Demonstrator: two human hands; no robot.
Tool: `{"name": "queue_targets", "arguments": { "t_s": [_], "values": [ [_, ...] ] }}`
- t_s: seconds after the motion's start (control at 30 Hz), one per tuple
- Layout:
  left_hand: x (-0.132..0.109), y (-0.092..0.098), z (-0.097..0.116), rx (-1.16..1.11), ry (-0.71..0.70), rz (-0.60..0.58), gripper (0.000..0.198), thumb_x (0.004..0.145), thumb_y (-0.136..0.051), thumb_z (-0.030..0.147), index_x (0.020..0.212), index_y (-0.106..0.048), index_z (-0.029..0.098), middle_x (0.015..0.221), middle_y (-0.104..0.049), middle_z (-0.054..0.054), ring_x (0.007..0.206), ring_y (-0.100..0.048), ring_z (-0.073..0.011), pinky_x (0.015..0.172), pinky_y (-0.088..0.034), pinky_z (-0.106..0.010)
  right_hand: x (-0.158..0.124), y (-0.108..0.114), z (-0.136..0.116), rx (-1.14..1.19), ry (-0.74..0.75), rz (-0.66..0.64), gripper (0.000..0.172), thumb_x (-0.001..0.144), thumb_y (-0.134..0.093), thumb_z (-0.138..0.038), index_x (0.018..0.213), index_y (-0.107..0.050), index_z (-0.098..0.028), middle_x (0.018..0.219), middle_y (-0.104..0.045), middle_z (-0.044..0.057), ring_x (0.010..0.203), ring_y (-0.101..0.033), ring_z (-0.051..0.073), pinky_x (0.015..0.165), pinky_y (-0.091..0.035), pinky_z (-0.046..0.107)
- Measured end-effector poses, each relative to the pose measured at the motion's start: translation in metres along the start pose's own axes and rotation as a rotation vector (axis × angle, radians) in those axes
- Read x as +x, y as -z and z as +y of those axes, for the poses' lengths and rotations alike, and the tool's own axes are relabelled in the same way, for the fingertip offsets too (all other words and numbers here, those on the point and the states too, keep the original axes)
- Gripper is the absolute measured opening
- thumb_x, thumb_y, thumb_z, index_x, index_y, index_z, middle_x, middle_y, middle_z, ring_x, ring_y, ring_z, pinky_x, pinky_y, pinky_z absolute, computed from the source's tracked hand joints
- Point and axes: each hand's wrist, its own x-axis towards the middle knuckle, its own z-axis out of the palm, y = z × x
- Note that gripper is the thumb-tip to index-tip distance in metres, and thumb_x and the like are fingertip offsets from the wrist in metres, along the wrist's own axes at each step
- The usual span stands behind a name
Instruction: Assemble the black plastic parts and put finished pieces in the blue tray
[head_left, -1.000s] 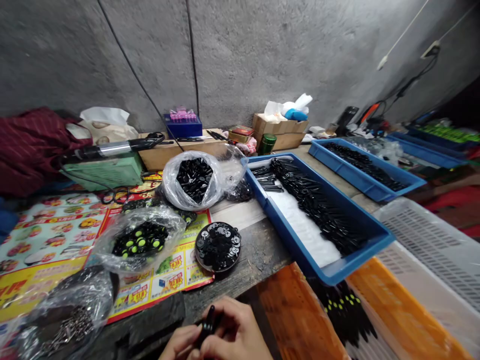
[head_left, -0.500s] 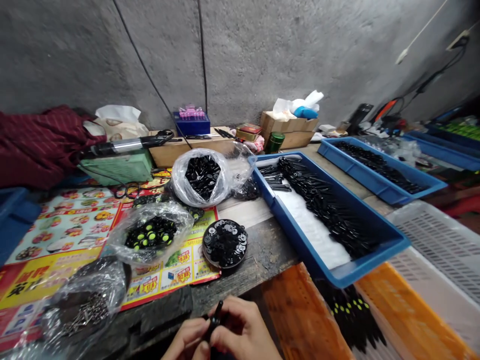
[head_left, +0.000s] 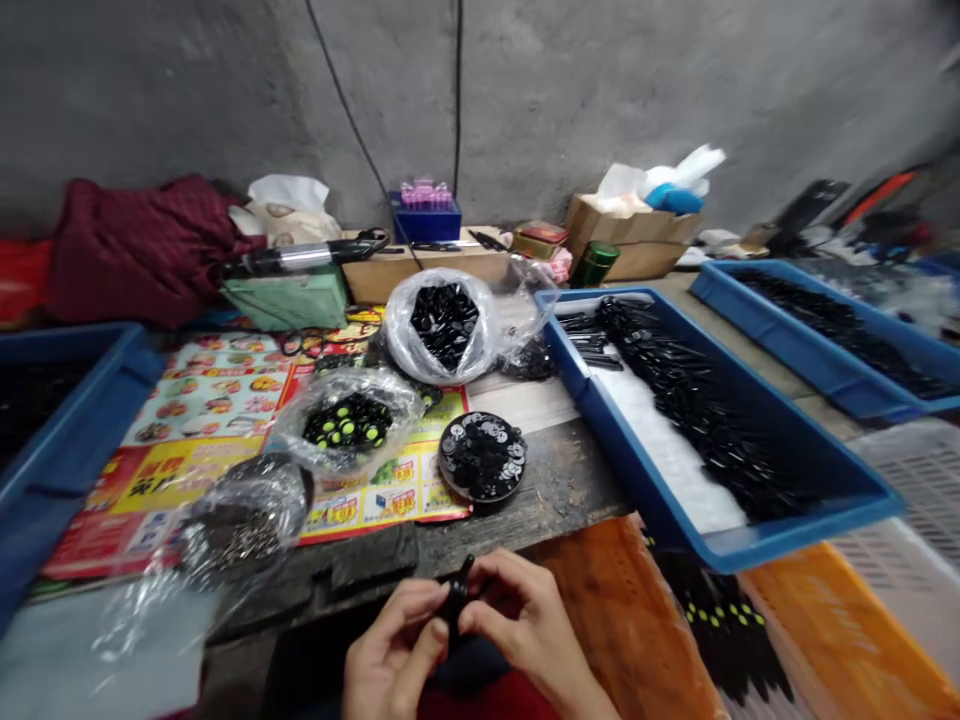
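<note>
Your left hand (head_left: 394,640) and right hand (head_left: 525,620) clench a small black plastic part (head_left: 457,595) between them, in front of the blue tray (head_left: 637,490).

Dim, flat light, no lamp in frame. Soft shadows only, darkest under my left hand (head_left: 394,645) and right hand (head_left: 529,620). Small glare spots on the plastic bag (head_left: 442,330). Wide-angle bend at the edges; the concrete wall (head_left: 525,90) looks bowed. Far right smears, the blue tray (head_left: 795,360) goes soft.
</note>
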Motion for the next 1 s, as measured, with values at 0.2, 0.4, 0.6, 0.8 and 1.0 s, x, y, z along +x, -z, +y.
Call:
{"name": "queue_targets", "arguments": {
  "t_s": [0.2, 0.4, 0.6, 0.8, 1.0],
  "values": [
    [-0.003, 0.003, -0.001, 0.034, -0.032, -0.072, 0.021, 0.074, -0.075, 0.036, 0.083, -0.076, 0.017, 0.085, -0.065, -0.007, 0.056, -0.056, -0.0116, 0.049, -0.048, -0.019, -0.007, 0.001, 0.006, -0.145, 0.130, -0.082, 0.017, 0.083, -0.065, -0.033, 0.078, -0.063, -0.017, 0.071, -0.058, 0.002, 0.064, -0.054, 0.015, 0.055, -0.041, 0.022],
    [-0.005, 0.001, 0.001, 0.015, -0.072, -0.118, 0.019, 0.076, -0.073, 0.035, 0.082, -0.076, 0.017, 0.084, -0.064, -0.007, 0.062, -0.057, -0.0141, 0.049, -0.046, -0.019, -0.004, 0.003, 0.001, -0.102, 0.014, -0.226, 0.043, 0.093, -0.048, -0.043, 0.059, -0.055, -0.017, 0.057, -0.049, -0.001, 0.052, -0.045, 0.012, 0.050, -0.032, 0.023],
    [-0.008, 0.002, 0.000, -0.014, -0.074, -0.131, 0.018, 0.078, -0.071, 0.034, 0.084, -0.075, 0.017, 0.084, -0.061, -0.007, 0.071, -0.058, -0.0165, 0.057, -0.046, -0.021, -0.008, 0.003, 0.007, -0.121, 0.042, -0.103, 0.028, 0.078, -0.069, -0.041, 0.067, -0.057, -0.018, 0.064, -0.054, 0.001, 0.056, -0.049, 0.014, 0.050, -0.037, 0.023],
    [-0.012, 0.001, -0.005, -0.011, -0.101, -0.146, 0.020, 0.078, -0.072, 0.035, 0.081, -0.075, 0.015, 0.074, -0.054, -0.004, 0.068, -0.053, -0.0153, 0.057, -0.042, -0.023, -0.014, 0.005, 0.011, -0.175, 0.057, -0.184, 0.041, 0.087, -0.056, -0.047, 0.059, -0.058, -0.017, 0.058, -0.051, 0.001, 0.056, -0.046, 0.015, 0.052, -0.034, 0.025],
    [-0.018, 0.000, -0.012, -0.004, -0.112, -0.138, 0.023, 0.079, -0.070, 0.037, 0.082, -0.076, 0.015, 0.074, -0.054, -0.005, 0.069, -0.053, -0.0172, 0.056, -0.041, -0.024, -0.011, 0.010, 0.027, 0.127, -0.289, -0.357, 0.057, 0.074, -0.059, -0.068, 0.051, -0.051, -0.017, 0.047, -0.039, -0.002, 0.042, -0.032, 0.010, 0.042, -0.024, 0.023]
  ]
}}
